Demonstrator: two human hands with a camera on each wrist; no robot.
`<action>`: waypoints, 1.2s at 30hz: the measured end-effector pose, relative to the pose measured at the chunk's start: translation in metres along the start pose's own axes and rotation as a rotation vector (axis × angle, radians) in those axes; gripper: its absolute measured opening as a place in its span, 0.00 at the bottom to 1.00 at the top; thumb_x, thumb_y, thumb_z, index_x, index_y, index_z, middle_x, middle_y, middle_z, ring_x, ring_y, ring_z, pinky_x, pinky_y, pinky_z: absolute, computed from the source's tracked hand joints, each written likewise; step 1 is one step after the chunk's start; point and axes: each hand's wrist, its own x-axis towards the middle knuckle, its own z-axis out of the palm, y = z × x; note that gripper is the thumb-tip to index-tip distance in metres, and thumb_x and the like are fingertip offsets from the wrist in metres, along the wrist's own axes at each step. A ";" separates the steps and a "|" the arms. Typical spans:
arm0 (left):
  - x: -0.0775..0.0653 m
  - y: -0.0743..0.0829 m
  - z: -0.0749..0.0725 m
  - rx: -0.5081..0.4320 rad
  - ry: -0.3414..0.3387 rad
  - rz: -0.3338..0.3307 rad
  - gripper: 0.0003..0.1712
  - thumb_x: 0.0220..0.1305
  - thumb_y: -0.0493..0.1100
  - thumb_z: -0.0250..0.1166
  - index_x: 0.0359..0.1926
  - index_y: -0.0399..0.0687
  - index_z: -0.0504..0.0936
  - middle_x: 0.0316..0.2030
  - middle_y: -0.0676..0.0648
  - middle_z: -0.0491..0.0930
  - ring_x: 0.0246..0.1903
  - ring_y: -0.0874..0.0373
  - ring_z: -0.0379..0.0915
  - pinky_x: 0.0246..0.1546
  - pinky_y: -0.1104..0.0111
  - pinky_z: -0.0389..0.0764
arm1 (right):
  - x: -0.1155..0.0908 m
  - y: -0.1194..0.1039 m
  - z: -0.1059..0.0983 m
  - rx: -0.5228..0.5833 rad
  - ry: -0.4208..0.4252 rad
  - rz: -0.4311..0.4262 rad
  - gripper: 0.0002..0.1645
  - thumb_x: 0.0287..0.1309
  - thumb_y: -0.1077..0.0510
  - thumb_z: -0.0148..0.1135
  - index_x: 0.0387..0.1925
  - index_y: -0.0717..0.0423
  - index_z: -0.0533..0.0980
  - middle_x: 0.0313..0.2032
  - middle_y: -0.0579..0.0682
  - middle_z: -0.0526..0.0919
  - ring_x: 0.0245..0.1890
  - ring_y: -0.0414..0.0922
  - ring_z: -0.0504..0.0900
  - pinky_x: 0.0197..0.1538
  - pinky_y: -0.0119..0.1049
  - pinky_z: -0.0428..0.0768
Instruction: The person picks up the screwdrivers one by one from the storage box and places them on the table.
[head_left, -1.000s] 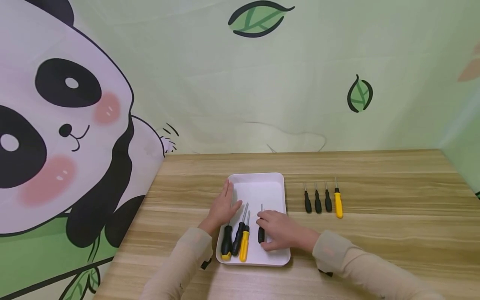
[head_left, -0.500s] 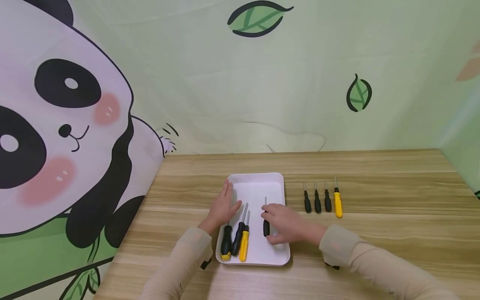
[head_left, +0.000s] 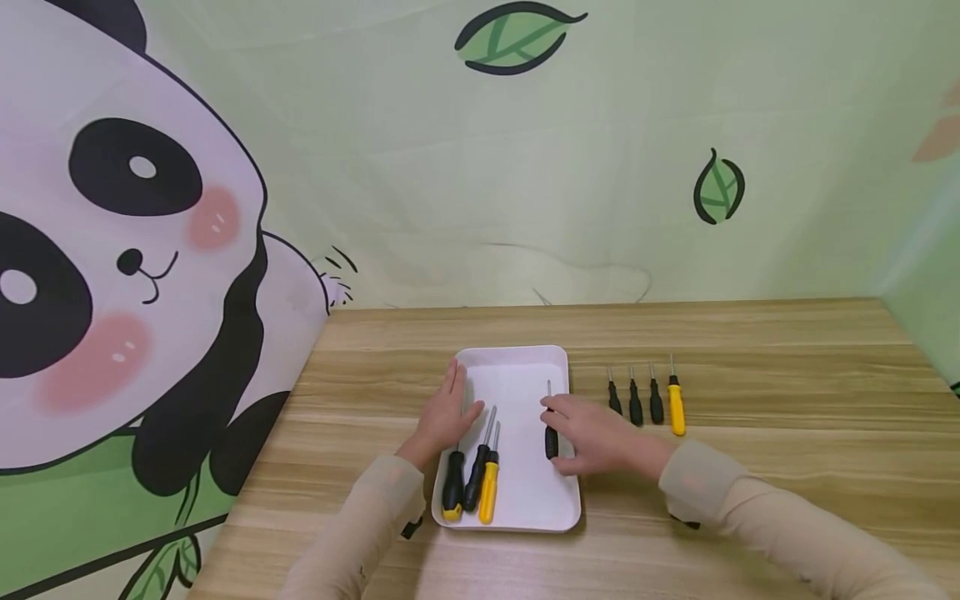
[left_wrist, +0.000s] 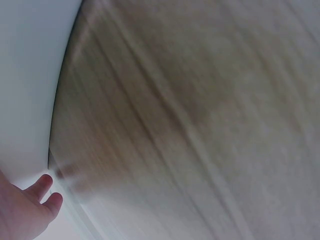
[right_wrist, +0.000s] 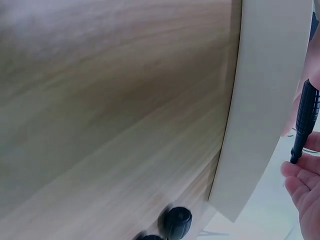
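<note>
Over the right side of a white tray (head_left: 513, 379), my right hand (head_left: 600, 435) pinches a small black screwdriver (head_left: 551, 442) by its handle, shaft pointing away from me. The right wrist view also shows this screwdriver (right_wrist: 307, 107) between thumb and fingers. My left hand (head_left: 446, 417) rests along the tray's left rim, fingers straight. Near it in the tray lie a black screwdriver with a yellow end (head_left: 453, 487), an all-black one (head_left: 476, 477) and a yellow one (head_left: 488, 492). In the left wrist view, fingertips (left_wrist: 45, 180) show beside the tray wall (left_wrist: 25, 90).
Right of the tray, several screwdrivers stand in a row on the wooden table (head_left: 787, 375): black ones (head_left: 635, 404) and a yellow one (head_left: 677, 407). My right hand lies close to this row. A panda-print wall cloth (head_left: 375, 167) hangs behind.
My right hand has moved right and away from me with the black screwdriver, from the tray's middle toward its right wall. My left hand stays in place.
</note>
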 end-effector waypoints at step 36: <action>-0.001 0.000 -0.002 0.026 0.013 0.023 0.43 0.62 0.57 0.48 0.68 0.40 0.42 0.69 0.42 0.36 0.60 0.44 0.57 0.57 0.55 0.64 | -0.041 0.043 -0.002 -0.059 0.187 0.015 0.33 0.41 0.44 0.62 0.47 0.62 0.73 0.53 0.59 0.72 0.52 0.53 0.72 0.52 0.44 0.73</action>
